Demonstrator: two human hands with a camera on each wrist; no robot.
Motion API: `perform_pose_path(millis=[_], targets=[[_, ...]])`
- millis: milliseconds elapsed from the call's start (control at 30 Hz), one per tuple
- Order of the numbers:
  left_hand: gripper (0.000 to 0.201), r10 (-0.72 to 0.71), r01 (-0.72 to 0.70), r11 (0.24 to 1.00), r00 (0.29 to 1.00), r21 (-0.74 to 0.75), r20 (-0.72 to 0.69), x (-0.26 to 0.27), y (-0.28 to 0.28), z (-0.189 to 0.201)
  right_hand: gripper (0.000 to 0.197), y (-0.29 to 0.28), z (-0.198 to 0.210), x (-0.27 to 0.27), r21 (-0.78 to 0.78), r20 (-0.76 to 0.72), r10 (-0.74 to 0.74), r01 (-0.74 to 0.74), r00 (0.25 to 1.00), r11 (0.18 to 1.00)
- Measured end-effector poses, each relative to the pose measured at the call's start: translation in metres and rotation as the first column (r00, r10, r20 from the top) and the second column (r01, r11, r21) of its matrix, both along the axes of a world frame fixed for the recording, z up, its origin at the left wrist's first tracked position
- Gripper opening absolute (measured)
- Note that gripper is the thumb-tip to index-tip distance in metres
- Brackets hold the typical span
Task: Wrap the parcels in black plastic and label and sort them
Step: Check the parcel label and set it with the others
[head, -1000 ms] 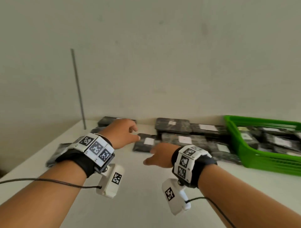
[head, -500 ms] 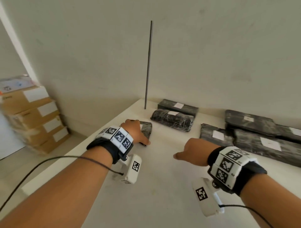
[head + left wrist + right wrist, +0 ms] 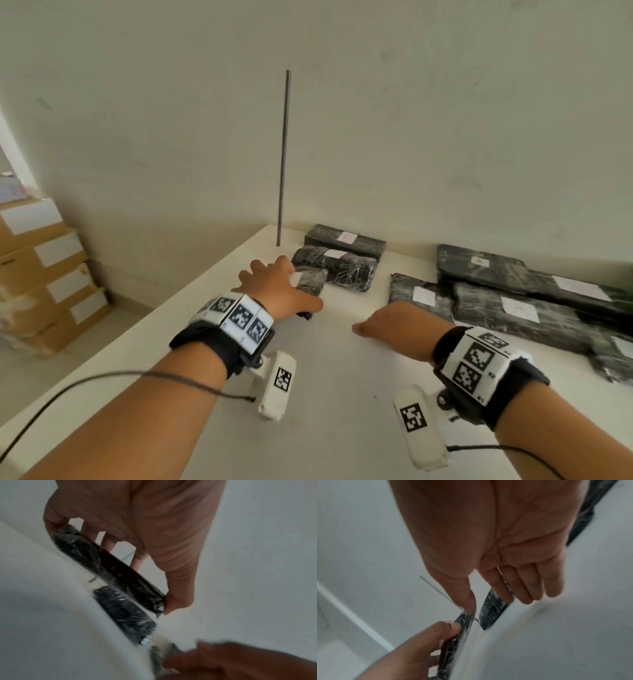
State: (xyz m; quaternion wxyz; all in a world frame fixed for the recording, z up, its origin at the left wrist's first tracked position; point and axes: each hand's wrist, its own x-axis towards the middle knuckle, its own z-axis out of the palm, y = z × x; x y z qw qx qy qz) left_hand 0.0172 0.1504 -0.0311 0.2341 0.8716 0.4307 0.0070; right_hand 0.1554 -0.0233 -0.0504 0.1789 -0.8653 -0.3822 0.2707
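Observation:
A small black-wrapped parcel (image 3: pixel 311 281) lies near the left edge of the white table (image 3: pixel 342 404). My left hand (image 3: pixel 277 291) is over it. In the left wrist view the parcel (image 3: pixel 109 569) is gripped between the fingers and the thumb (image 3: pixel 171 604). My right hand (image 3: pixel 394 329) hovers over the table to the right of it, fingers straight and holding nothing, as the right wrist view shows (image 3: pixel 505 588). More wrapped parcels with white labels lie behind: a rumpled one (image 3: pixel 337 269), a flat one (image 3: pixel 344 238), and a group at the right (image 3: pixel 513 315).
A thin metal rod (image 3: pixel 283 157) stands upright at the table's back left corner. Stacked cardboard boxes (image 3: pixel 41 274) sit on the floor beyond the table's left edge. The wall runs close behind the parcels.
The head view has swung left, so the green basket is out of sight. My left hand has reached the small parcel at the table's left and gripped it. The right hand followed leftward.

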Motion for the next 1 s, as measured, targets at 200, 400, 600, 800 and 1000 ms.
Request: perform_pose_path(millis=[200,400,600,800,1000], targets=[[0.088,-0.264,0.207,0.957,0.913,0.205,0.311,0.009,-0.106,0.030,0.036,-0.056,0.033,-0.002,0.581,-0.613,-0.059,0.501,0.788,0.642],[0.094,-0.497,0.303,0.861,0.671,0.408,0.550,0.030,-0.183,0.034,0.020,-0.147,0.083,0.000,0.768,-0.558,-0.016,0.524,0.830,0.368],[0.096,-0.369,0.514,0.847,0.386,0.135,0.845,0.050,-0.211,0.062,0.020,-0.225,0.112,0.002,0.866,-0.355,-0.154,0.386,0.922,0.317],[0.017,-0.118,0.654,0.740,0.354,-0.155,0.928,0.062,-0.233,0.089,0.024,-0.245,0.104,-0.009,0.889,-0.290,-0.235,0.352,0.928,0.292],[0.028,-0.058,0.736,0.647,0.310,-0.201,0.949,0.054,-0.249,0.093,0.017,-0.229,0.101,-0.027,0.900,-0.404,-0.233,0.430,0.885,0.074]])
